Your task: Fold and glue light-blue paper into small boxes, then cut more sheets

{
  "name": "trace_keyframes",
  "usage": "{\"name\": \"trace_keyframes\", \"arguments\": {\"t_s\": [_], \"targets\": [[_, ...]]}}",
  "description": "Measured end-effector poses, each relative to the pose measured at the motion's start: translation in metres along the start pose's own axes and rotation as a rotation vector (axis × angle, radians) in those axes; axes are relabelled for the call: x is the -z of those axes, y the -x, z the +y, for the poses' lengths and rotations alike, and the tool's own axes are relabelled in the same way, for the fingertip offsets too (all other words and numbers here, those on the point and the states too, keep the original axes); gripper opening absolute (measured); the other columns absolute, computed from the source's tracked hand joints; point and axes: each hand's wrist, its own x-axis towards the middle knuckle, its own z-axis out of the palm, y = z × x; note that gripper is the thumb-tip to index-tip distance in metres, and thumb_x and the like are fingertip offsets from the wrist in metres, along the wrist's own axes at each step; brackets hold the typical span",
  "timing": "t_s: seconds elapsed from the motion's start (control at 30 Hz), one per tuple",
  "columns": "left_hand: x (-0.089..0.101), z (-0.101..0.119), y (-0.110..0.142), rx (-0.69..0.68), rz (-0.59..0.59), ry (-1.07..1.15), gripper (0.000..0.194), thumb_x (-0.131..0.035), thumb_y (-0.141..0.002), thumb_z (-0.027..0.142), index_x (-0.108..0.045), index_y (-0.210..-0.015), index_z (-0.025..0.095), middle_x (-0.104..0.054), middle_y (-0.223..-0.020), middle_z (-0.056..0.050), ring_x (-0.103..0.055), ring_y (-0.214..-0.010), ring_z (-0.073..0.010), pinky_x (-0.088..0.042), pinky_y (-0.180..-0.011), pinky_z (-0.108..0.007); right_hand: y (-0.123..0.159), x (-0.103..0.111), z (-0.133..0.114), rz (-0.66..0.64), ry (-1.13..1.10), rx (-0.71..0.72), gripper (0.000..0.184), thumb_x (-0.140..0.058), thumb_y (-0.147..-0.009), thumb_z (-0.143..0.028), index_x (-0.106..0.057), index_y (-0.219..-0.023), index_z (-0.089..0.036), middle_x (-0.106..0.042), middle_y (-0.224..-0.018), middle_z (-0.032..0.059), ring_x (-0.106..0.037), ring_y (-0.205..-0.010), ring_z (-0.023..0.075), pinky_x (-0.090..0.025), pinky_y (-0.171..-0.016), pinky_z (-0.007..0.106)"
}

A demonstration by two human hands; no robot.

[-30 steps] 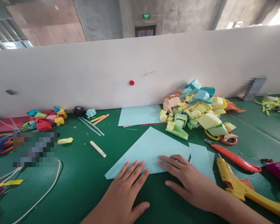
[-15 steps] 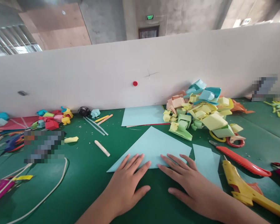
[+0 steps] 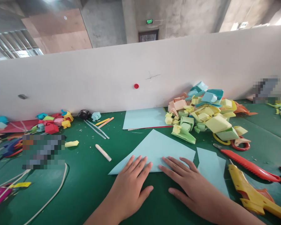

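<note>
A light blue sheet of paper point(image 3: 154, 145), folded into a triangle, lies on the green table with its peak pointing away from me. My left hand point(image 3: 132, 184) rests flat on its near edge, left of the middle, fingers spread. On the right half of the same edge lies my right hand point(image 3: 184, 178), also flat with its fingers apart. Both thumbs are off the paper, over the table. Beside my right hand is a cut blue paper piece point(image 3: 212, 165), partly hidden by my forearm.
To the right lie a red utility knife point(image 3: 250, 164) and a yellow glue gun point(image 3: 245, 187). A heap of folded paper shapes point(image 3: 203, 115) stands behind them. Blue sheets point(image 3: 146, 118) lie by the white partition point(image 3: 103, 78). On the left are a glue stick point(image 3: 103, 152) and a white cable point(image 3: 61, 186).
The view has shifted slightly, so things sit a little lower in the picture. My left hand has slid slightly to the right along the fold; both hands stay flat on the paper.
</note>
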Motion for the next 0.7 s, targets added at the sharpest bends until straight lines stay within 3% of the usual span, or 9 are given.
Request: {"name": "trace_keyframes", "arguments": {"t_s": [0.2,0.43,0.7], "targets": [[0.0018,-0.0014,-0.0001,-0.002,-0.020,0.060,0.061,-0.041,-0.107,0.047,-0.025,-0.162,0.028,-0.034,-0.164,-0.004,-0.038,-0.150,-0.0294,-0.035,-0.123,-0.052,0.0010,-0.0011,-0.0009,0.040,0.075,0.023,0.062,-0.032,-0.108,-0.051,-0.006,-0.163,-0.042,-0.019,-0.169,-0.0029,-0.028,-0.154,0.0320,-0.028,-0.119,0.068],[0.0015,-0.0013,-0.0012,0.038,-0.082,0.098,0.057,-0.039,-0.107,0.049,-0.028,-0.161,0.034,-0.031,-0.166,-0.003,-0.037,-0.150,-0.0304,-0.038,-0.121,-0.053,0.0026,-0.0050,-0.0034,0.141,0.214,0.066,0.059,-0.038,-0.107,-0.045,-0.020,-0.163,-0.037,-0.034,-0.165,0.0018,-0.039,-0.148,0.0350,-0.025,-0.116,0.069],[-0.0049,-0.0021,-0.0006,0.045,-0.027,0.113,0.057,-0.040,-0.106,0.050,-0.030,-0.160,0.036,-0.033,-0.165,-0.002,-0.037,-0.150,-0.0308,-0.037,-0.120,-0.053,-0.0019,0.0014,-0.0094,0.130,0.189,0.034,0.065,-0.044,-0.105,-0.042,-0.016,-0.163,-0.037,-0.042,-0.162,0.0027,-0.046,-0.143,0.0341,-0.027,-0.115,0.066]]}}
